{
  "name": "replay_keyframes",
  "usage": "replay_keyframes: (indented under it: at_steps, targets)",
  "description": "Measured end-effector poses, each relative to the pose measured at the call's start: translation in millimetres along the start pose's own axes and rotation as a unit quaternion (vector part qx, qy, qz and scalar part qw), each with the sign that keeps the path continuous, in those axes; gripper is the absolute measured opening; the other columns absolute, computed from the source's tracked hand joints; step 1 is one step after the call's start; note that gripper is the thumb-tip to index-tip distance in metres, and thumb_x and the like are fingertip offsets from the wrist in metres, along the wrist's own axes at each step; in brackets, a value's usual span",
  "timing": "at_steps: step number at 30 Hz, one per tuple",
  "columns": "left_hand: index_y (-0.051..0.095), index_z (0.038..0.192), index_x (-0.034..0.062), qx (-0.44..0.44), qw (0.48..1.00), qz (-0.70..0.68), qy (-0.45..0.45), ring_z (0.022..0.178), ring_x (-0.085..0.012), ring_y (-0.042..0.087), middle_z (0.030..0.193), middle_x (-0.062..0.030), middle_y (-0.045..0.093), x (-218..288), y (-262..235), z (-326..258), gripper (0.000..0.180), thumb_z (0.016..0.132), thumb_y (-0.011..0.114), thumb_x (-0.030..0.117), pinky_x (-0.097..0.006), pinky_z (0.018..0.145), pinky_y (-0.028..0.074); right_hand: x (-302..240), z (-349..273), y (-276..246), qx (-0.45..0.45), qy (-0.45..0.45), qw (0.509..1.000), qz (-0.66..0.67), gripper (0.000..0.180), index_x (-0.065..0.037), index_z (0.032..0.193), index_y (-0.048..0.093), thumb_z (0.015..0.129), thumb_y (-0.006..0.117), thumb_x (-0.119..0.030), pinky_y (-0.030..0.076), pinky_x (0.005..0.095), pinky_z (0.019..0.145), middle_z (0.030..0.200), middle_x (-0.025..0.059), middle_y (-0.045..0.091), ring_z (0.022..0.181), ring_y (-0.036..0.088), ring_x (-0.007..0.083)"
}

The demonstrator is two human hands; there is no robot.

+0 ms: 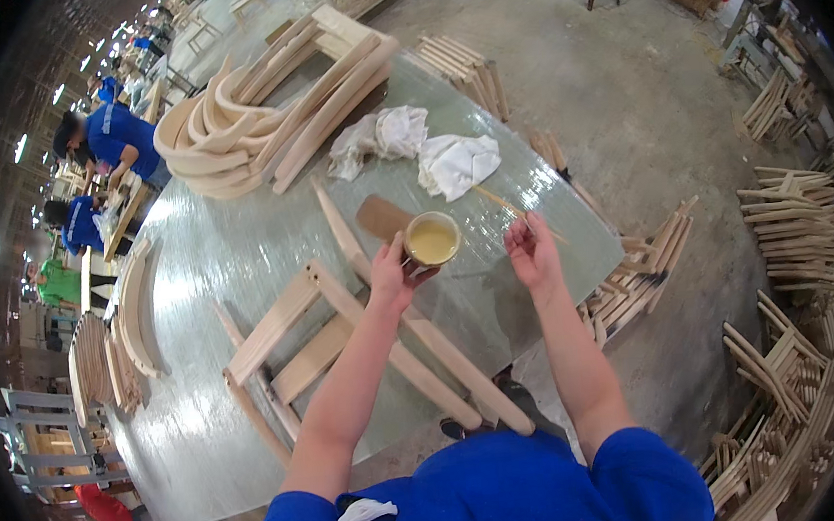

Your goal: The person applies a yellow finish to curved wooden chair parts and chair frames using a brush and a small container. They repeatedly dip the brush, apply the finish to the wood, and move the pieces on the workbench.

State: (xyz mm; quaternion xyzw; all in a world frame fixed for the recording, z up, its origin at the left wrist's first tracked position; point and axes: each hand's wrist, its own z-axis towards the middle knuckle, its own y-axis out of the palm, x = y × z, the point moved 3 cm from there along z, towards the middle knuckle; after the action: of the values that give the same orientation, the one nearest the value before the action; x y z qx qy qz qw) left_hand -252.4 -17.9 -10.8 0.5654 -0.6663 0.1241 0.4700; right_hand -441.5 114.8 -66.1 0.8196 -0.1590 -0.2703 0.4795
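My left hand (397, 274) is wrapped round a cup (434, 239) filled with a pale yellow liquid, held above the table. To its right, my right hand (532, 249) has its fingers curled in a pinch on a thin wooden stick (496, 198), which sticks out on both sides of the fingertips. Below and left of the cup lies a wooden chair frame (280, 320) of pale legs and rails. A flat brown piece (384, 216) rests just behind the cup. Two crumpled white cloths (458, 164) lie farther back on the table.
The plastic-covered table (195, 425) carries stacked curved chair parts (231, 138) at the back and curved slats (135, 312) at the left edge. Bundles of wooden parts (642, 262) stand beyond its right edge. Co-workers in blue (123, 137) work at the far left.
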Motion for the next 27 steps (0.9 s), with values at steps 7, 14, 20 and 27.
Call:
replay_keyframes:
  at_steps: [7, 14, 20, 27]
  targets:
    - [0.045, 0.115, 0.0077, -0.086, 0.992, 0.088, -0.020, 0.082, -0.0248, 0.063, 0.100, -0.0089, 0.059, -7, 78, 116, 0.030, 0.095, 0.044, 0.030, -0.041, 0.063, 0.056, -24, 11, -10, 0.015, -0.052, 0.998, 0.020, 0.009, -0.006, 0.094, 0.052, 0.090, 0.052, -0.014, 0.054, 0.0309, 0.068, 0.077, 0.0038, 0.055, 0.073, 0.058, 0.0157]
    - [0.061, 0.077, 0.0012, 0.049, 0.841, 0.489, 0.227, 0.059, -0.0235, 0.062, 0.069, -0.0105, 0.062, 31, 32, 77, 0.029, 0.087, 0.055, 0.028, -0.035, 0.056, 0.047, -14, 22, -11, 0.047, 0.004, 0.998, -0.042, 0.022, -0.002, 0.107, 0.050, 0.091, 0.053, -0.016, 0.053, 0.0327, 0.075, 0.098, 0.0115, 0.060, 0.086, 0.060, 0.0200]
    - [0.061, 0.083, 0.0046, 0.316, 0.651, 0.586, 0.365, 0.081, -0.0297, 0.055, 0.080, -0.0091, 0.060, 50, -161, -128, 0.019, 0.083, 0.058, 0.023, -0.041, 0.073, 0.043, 14, -79, -9, -0.062, 0.090, 0.887, -0.449, 0.036, -0.001, 0.119, 0.045, 0.088, 0.056, -0.017, 0.050, 0.0306, 0.079, 0.105, 0.0111, 0.056, 0.090, 0.058, 0.0205]
    - [0.055, 0.113, 0.0091, 0.454, 0.614, 0.645, 0.008, 0.125, -0.0472, 0.024, 0.143, -0.0249, 0.017, -86, -312, -349, 0.060, 0.069, 0.068, 0.048, -0.055, 0.098, 0.030, 86, -262, -19, -0.309, -0.088, 0.354, -0.878, 0.067, -0.011, 0.122, 0.050, 0.063, 0.075, -0.028, 0.038, 0.0443, 0.097, 0.138, 0.0253, 0.027, 0.125, 0.029, 0.0418]
